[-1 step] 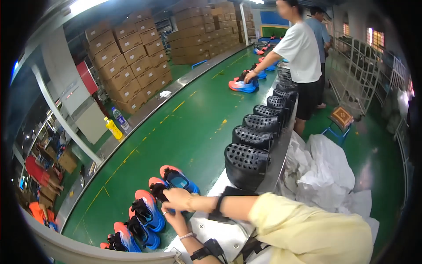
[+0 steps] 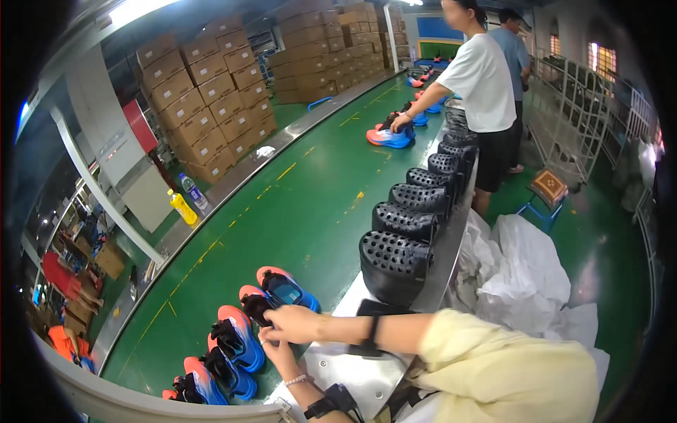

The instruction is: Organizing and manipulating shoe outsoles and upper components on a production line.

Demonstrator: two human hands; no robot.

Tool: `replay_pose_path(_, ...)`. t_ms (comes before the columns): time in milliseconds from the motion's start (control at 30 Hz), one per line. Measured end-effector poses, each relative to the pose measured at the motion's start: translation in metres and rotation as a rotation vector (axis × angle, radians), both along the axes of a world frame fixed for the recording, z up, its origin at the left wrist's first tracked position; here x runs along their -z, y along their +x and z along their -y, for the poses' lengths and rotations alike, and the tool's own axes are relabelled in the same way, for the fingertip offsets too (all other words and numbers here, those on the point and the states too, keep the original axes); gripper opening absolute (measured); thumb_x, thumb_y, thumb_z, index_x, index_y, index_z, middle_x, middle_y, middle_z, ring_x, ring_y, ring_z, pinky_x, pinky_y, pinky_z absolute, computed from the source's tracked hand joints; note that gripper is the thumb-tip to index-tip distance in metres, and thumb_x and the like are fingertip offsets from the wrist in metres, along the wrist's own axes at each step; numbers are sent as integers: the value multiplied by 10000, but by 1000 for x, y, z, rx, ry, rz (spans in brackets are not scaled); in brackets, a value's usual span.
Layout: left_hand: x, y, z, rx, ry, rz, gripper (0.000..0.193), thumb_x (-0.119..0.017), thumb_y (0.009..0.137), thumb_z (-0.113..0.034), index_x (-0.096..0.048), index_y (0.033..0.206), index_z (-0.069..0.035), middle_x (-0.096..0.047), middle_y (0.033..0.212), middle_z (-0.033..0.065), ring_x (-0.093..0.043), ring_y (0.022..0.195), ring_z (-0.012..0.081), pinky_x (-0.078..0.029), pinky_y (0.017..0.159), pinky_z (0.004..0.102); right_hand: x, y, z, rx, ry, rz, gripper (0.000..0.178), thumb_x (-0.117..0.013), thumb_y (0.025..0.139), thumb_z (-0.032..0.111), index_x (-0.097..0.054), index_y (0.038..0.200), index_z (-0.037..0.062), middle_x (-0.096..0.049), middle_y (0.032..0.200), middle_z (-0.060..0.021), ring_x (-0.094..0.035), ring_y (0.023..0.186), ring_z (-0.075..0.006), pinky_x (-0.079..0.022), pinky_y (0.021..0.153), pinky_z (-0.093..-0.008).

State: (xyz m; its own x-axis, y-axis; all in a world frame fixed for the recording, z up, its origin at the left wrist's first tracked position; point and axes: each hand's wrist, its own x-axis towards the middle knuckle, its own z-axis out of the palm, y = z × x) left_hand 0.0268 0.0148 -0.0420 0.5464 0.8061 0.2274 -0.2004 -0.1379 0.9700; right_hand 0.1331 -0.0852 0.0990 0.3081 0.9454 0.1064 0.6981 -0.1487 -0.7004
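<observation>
the fingers of the right hand (image 2: 295,324) are bent down against the black top of an orange-and-blue shoe (image 2: 249,291); whether they are gripping it i cannot tell. the left hand (image 2: 281,352) comes up from below, its fingertips close under the right hand's and partly hidden, so i cannot tell if they are closed on anything. the shoe lies on a green conveyor belt (image 2: 317,211), near its edge on the person's side, toe pointing away. just beyond it sits a matching shoe (image 2: 299,296); to the left, more shoes (image 2: 244,345) of the same colours stand in a slanting row. up the near edge runs a line of black perforated forms (image 2: 393,262), with white plastic sheeting (image 2: 525,271) beside them. farther along, a co-worker's hand (image 2: 402,123) touches another shoe (image 2: 389,138). across the belt stand a yellow bottle (image 2: 183,208), a clear bottle (image 2: 193,192) and stacked cartons (image 2: 211,92).
</observation>
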Motion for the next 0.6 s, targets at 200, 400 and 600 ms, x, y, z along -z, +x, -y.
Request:
replay_pose_path(200, -7, 3, -69, -162, 78, -65, 675, -736, 803, -31, -367, 1362, 50, -411, 1431, 211, -432, 1330, 307, -368, 1093, 404, -91, 73, 211, 376, 510, 294, 226, -704, 822, 189, -689, 1001, 53, -671, 829, -136, -640, 764, -286, -500, 709, -381)
replay_pose_path(400, -27, 29, -104, 74, 233, -419, 760, -822, 690, -84, -451, 1351, -19, -610, 1239, 155, -605, 1128, 269, -473, 984, 354, -67, 142, 250, 865, 310, 198, 363, -681, 858, 245, -631, 1107, -14, -656, 1103, -187, -619, 1040, -344, -470, 918, -385)
replay_pose_path(600, -37, 36, -95, 11, 318, -638, 618, -849, 651, -163, -586, 1194, -29, -692, 1076, 155, -673, 1007, 287, -525, 891, 373, -24, 164, 268, 763, 479, 229, 362, -726, 812, 185, -621, 1096, -13, -635, 1206, -195, -618, 1102, -346, -468, 949, -370)
